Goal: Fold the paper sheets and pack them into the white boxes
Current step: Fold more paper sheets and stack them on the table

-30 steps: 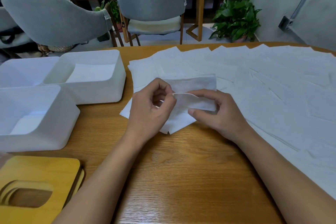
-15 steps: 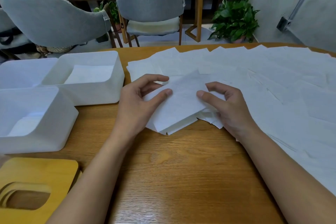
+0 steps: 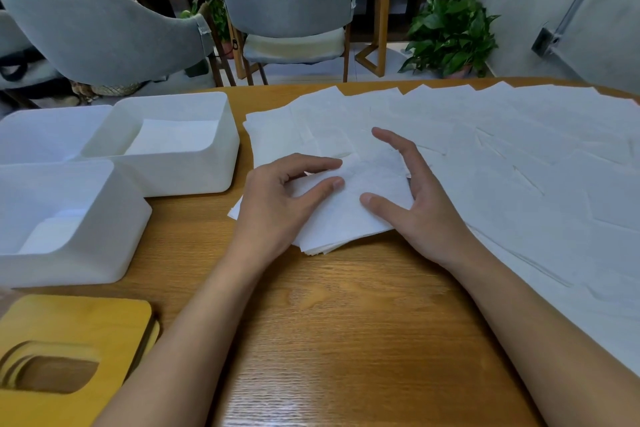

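white boxes [image 3: 194, 173] [image 3: 69, 263] [image 3: 31, 118]: 3 | hands [image 3: 277, 204] [image 3: 426, 215]: 2 | plants [image 3: 450, 35] [image 3: 216, 15]: 2 | paper sheets [image 3: 485, 149]: many (overlapping, no exact count)

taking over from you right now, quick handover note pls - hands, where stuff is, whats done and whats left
Left hand: open, fingertips resting on the folded sheet.
Right hand: open, thumb pressing the same sheet, fingers spread above it.
Boxes: rear box and near box each have folded paper inside; the third box sits behind them, contents hard to tell.
Done: this sheet looks folded and lies flat on the table, not yet packed.
Left: put it in a box, then fold and pack the loose sheets spread to the right.
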`<state>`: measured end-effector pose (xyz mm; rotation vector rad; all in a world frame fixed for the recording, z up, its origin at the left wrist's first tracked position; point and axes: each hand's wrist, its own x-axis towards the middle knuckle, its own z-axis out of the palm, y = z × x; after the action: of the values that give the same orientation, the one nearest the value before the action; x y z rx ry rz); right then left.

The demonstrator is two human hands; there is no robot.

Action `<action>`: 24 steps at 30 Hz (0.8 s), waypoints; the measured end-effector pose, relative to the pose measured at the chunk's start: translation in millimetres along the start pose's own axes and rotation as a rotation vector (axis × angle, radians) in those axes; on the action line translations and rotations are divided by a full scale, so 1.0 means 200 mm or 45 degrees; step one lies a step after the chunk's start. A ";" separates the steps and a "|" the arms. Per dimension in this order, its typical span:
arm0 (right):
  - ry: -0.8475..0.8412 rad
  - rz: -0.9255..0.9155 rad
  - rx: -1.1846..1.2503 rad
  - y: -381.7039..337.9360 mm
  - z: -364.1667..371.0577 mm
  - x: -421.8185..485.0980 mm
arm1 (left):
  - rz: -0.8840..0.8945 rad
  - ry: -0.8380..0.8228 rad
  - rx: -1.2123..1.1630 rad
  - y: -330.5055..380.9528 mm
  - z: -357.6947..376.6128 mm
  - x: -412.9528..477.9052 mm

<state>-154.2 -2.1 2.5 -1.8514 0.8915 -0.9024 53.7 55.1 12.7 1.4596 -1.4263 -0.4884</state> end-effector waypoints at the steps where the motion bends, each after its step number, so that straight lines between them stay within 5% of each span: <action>1: 0.010 -0.001 0.001 0.00 0.01 0.00 | 0.015 0.012 0.016 0.00 0.00 0.00; 12: 0.166 -0.032 0.174 -0.01 0.00 0.00 | -0.176 -0.041 -0.049 -0.03 0.02 0.01; 17: 0.024 -0.010 0.086 0.01 -0.02 0.00 | -0.101 0.003 -0.115 -0.02 0.01 0.01; 21: 0.267 0.095 0.079 0.04 -0.05 0.02 | 0.000 0.028 0.119 -0.04 0.03 0.00; 24: 0.381 0.151 0.124 0.06 -0.07 0.03 | 0.158 -0.240 0.300 -0.05 0.02 -0.01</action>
<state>-165.4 -17.0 -2.3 -1.5876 1.1066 -1.1463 55.6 53.4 1.2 1.5288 -1.7618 -0.3978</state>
